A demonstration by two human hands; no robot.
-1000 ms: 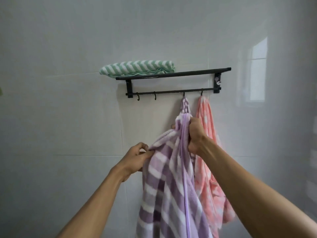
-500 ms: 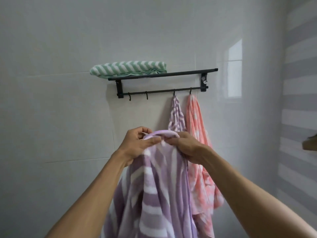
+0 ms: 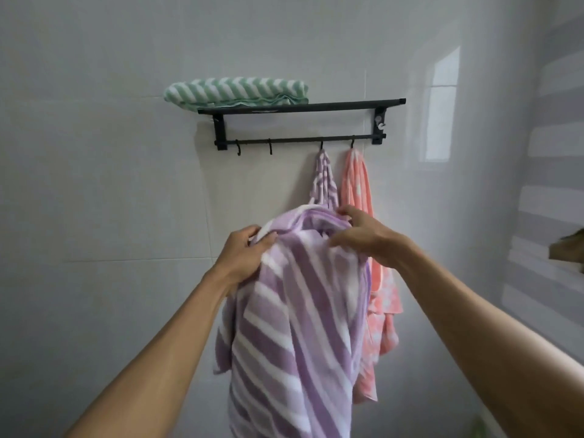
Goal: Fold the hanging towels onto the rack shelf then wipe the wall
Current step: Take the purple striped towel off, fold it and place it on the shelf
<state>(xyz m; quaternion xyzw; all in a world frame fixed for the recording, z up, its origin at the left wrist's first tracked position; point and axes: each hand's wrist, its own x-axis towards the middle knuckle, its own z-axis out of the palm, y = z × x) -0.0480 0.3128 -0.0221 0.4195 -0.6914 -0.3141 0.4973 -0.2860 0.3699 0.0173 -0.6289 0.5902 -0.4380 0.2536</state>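
A black rack [image 3: 331, 106] is fixed to the white tiled wall [image 3: 94, 184]. A folded green striped towel [image 3: 235, 92] lies on the left end of its shelf. A purple striped towel [image 3: 300, 311] hangs by one corner from the third hook [image 3: 321, 146] and bunches in front of me. My left hand [image 3: 243, 260] grips its upper left fold. My right hand [image 3: 363, 235] pinches its top fold on the right. A pink towel [image 3: 360, 191] hangs from the fourth hook, partly hidden behind the purple one.
Two bare hooks [image 3: 252, 148] hang on the left of the rail. A grey striped wall [image 3: 550, 184] meets the tiled wall at the right, with a brownish object [image 3: 568, 248] sticking out at the frame edge.
Both hands have lifted the purple towel's lower part into a bunch, then spread apart along its top fold. The view has shifted.
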